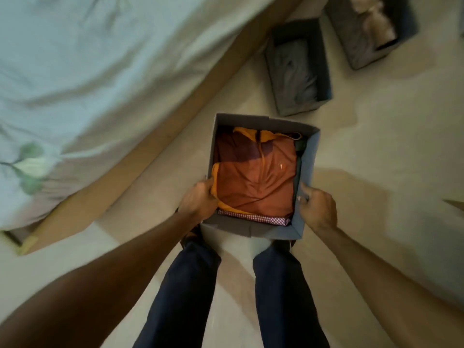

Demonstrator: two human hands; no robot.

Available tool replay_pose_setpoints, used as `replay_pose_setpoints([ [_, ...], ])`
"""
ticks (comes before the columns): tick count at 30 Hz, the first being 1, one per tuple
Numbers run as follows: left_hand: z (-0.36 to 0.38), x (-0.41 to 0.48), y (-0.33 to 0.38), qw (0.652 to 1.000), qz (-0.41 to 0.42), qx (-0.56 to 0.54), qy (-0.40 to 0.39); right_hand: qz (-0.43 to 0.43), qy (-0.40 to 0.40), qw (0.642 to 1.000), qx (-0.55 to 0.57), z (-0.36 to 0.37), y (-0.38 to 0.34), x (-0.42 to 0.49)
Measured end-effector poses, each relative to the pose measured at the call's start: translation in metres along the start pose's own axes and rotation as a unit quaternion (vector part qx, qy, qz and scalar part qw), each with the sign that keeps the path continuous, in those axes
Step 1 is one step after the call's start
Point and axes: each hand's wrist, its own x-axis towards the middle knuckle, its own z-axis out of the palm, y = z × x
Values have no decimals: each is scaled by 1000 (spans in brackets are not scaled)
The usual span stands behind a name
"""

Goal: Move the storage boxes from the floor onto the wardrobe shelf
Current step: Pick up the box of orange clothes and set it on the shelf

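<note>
Left hand and right hand hold the grey storage box, fingers curled over opposite walls — orange garment between them; second box, third box beyond.

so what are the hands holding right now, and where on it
The grey storage box, by its top rim: the left hand grips the left wall, the right hand the right wall, both near the corners closest to the person.

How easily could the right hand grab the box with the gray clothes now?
Probably not yet: the right hand grips the near box holding orange clothes, and the gray-clothes box sits farther away on the floor.
</note>
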Motion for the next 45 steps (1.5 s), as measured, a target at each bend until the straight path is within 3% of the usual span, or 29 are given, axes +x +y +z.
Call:
replay_pose_setpoints([
  [6, -88, -153, 105, 999, 41, 32, -3, 44, 66, 996, 40, -147, -27, -137],
  [12, -152, -279, 188, 996, 64, 62, 23, -2, 124, 988, 90, -268, -35, -252],
  [18, -164, -347, 273, 984, 138, 85, 78, -32, 201, 972, 120, -354, 6, -295],
  [34, -150, -269, 513, 962, 222, 83, 139, 26, 313, 936, 158, -529, 88, -198],
  [45, -173, -143, 743, 949, 287, 103, 83, 132, 361, 903, 193, -669, 138, -58],
])
